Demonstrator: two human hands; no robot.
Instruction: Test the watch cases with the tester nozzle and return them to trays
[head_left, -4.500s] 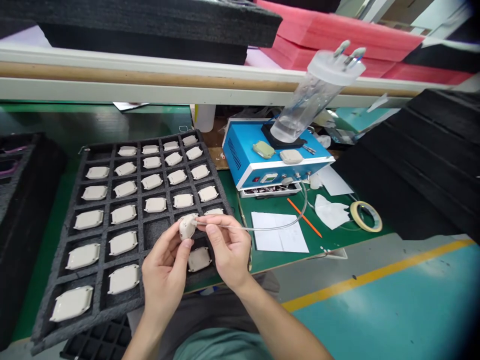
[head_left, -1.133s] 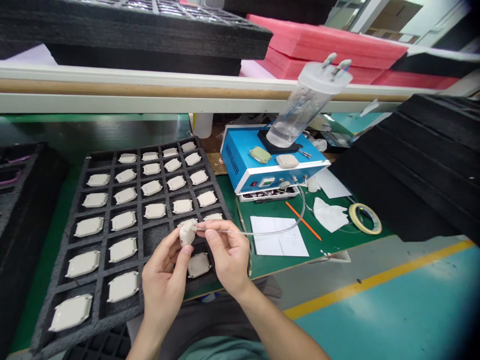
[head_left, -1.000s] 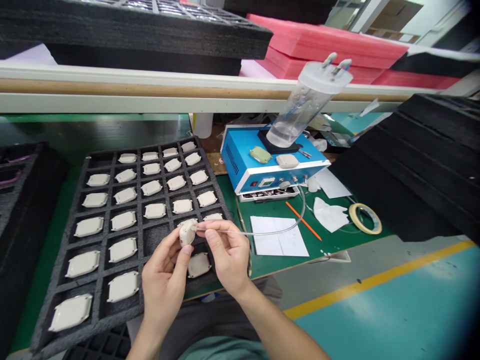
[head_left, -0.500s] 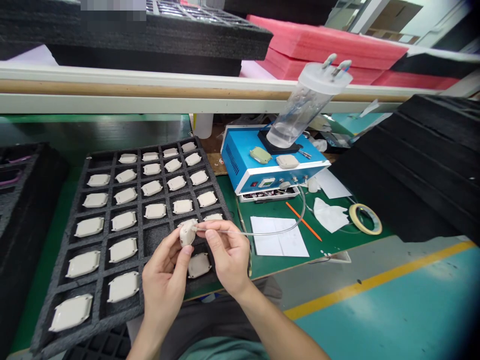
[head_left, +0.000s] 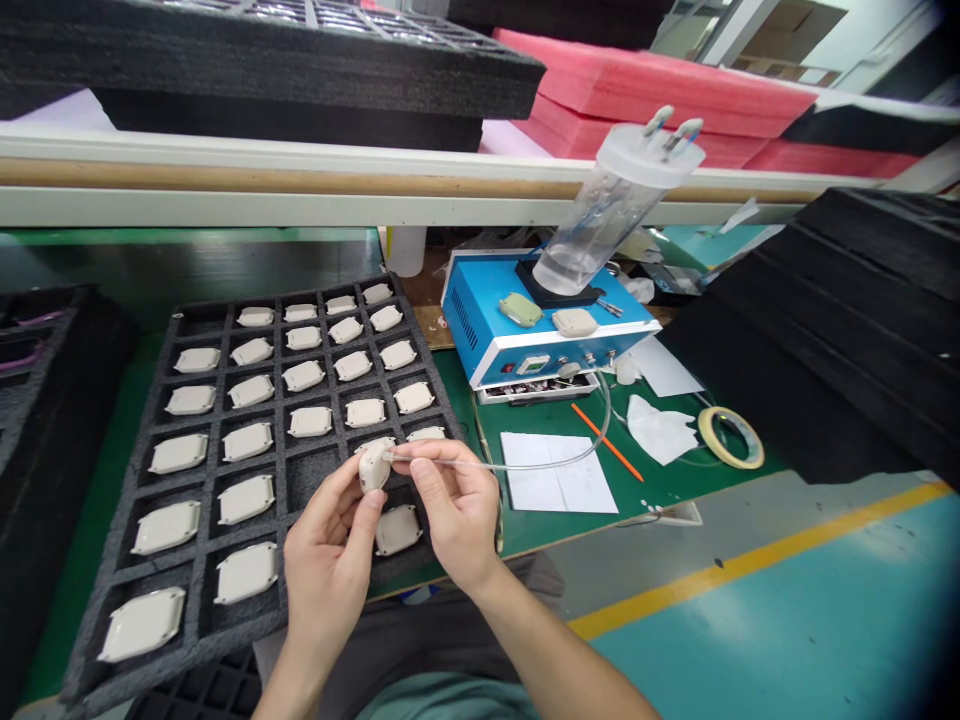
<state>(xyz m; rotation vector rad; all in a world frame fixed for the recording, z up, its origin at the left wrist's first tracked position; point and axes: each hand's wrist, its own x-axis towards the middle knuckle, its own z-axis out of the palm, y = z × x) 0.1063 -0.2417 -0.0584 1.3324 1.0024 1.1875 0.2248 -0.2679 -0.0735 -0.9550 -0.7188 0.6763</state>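
In the head view, my left hand [head_left: 334, 545] grips a beige watch-shaped case [head_left: 373, 466] by its edges, tilted up over the tray. Between thumb and fingers of my right hand [head_left: 459, 510] is a clear flexible tube [head_left: 547, 465], its tip against the side of the case. Whether the tip enters a hole there is too small to tell. From my right hand the tube curves up to the front of a blue machine [head_left: 487, 300]. Under my hands lies a black foam tray [head_left: 210, 480] whose compartments hold several similar beige cases [head_left: 247, 500].
A clear cylinder [head_left: 600, 220] with liquid stands on the machine, near a green case [head_left: 520, 310]. White paper [head_left: 551, 490], an orange stick [head_left: 609, 444], a tissue [head_left: 660, 430] and a tape roll [head_left: 731, 438] lie rightward. Black foam [head_left: 817, 340] rises far right; a shelf edge [head_left: 300, 205] crosses behind.
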